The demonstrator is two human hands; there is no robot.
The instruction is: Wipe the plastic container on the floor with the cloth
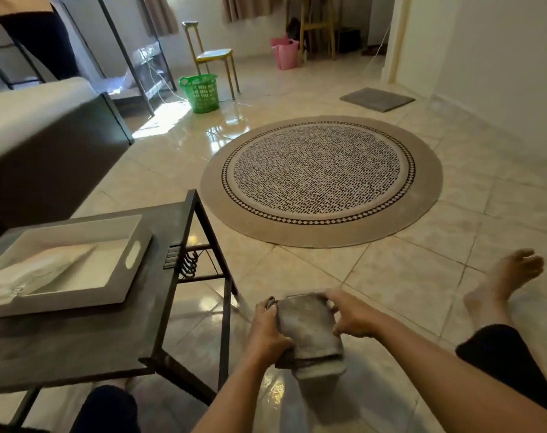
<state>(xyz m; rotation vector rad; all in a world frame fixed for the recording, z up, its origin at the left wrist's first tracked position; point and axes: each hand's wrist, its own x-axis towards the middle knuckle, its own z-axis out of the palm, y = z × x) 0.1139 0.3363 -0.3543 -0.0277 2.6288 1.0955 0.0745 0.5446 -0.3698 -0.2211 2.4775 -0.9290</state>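
folded grey cloth [308,332] held above the tiled floor [391,276], gripped by left hand [266,334] and right hand [352,317], fingers curled round its edges, no readable writing anywhere

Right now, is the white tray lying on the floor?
No, the white tray rests on the dark low table, above the tiled floor.
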